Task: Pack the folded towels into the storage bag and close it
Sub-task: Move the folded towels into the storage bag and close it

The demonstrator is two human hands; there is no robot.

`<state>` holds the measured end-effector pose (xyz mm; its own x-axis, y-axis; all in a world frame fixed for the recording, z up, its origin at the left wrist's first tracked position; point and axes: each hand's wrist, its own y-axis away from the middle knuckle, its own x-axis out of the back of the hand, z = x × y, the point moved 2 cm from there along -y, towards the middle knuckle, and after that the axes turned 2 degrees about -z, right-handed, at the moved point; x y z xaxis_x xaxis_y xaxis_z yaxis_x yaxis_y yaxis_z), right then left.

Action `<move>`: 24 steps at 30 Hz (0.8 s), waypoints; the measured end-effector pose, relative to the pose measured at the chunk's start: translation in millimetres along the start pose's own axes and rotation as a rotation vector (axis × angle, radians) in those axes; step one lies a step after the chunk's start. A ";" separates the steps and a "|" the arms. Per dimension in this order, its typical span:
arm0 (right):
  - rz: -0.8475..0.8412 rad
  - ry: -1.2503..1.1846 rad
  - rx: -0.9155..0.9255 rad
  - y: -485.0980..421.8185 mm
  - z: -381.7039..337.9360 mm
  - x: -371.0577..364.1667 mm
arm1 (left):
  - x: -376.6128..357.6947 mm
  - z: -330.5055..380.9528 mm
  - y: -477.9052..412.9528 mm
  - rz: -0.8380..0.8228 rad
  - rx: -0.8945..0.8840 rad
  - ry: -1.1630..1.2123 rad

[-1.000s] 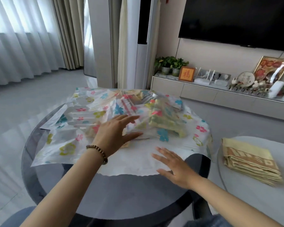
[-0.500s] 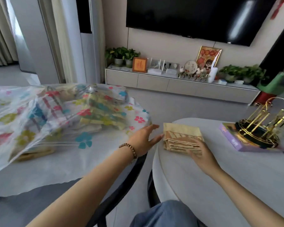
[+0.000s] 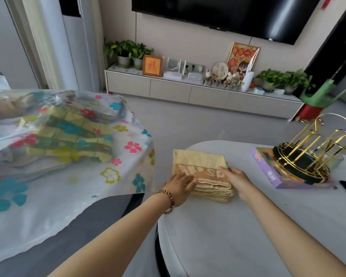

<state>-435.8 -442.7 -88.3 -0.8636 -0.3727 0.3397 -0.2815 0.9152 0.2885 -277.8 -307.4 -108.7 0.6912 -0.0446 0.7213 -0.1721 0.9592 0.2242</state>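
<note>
Towels (image 3: 200, 161) between storage bag (image 3: 72, 182) and purple box (image 3: 267, 171)

Gold wire rack (image 3: 308, 154) perched atop a purple box (image 3: 267, 169) on the white worktop (image 3: 228, 236) — and behind, a low cabinet (image 3: 188, 92) lined with potted plants (image 3: 128, 49) and framed pictures (image 3: 243, 56) — dark television (image 3: 228, 15) above.

Bare white round tabletop (image 3: 218, 236) lies open at lower right. A gold wire rack (image 3: 302, 162) on a purple box (image 3: 265, 163) blocks the right edge.
</note>
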 end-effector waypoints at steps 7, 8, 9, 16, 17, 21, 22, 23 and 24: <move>-0.114 -0.079 0.057 -9.0 -12.2 -14.1 | 6.0 -0.3 2.2 -0.002 -0.022 -0.008; -0.141 -0.109 0.075 -3.3 -17.6 -16.7 | 8.8 1.2 7.3 0.008 -0.030 0.047; -0.158 -0.148 0.093 3.5 -23.5 -18.1 | 11.9 3.5 14.1 0.039 -0.031 0.118; -0.414 -0.348 0.257 94.8 -96.9 -16.2 | 85.3 23.6 87.7 0.368 -0.075 0.623; -0.450 -0.378 0.258 110.4 -107.1 -17.7 | 97.0 26.6 103.7 0.383 -0.098 0.655; -0.636 -0.525 0.197 164.7 -134.0 -39.0 | 133.3 23.0 173.1 0.310 -0.099 0.972; -0.690 -0.535 0.165 176.4 -135.8 -49.4 | 139.2 19.3 191.0 0.259 -0.072 1.043; -0.745 -0.527 0.139 187.7 -136.3 -61.3 | 145.1 14.3 208.3 0.256 -0.067 1.058; -0.799 -0.509 0.116 198.6 -135.7 -74.5 | 151.0 7.9 224.7 0.302 -0.079 1.032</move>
<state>-370.7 -254.0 65.2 -0.4687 -0.8077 -0.3578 -0.8831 0.4387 0.1664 -217.6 -100.8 55.7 0.8922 0.4185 -0.1700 -0.4146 0.9080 0.0596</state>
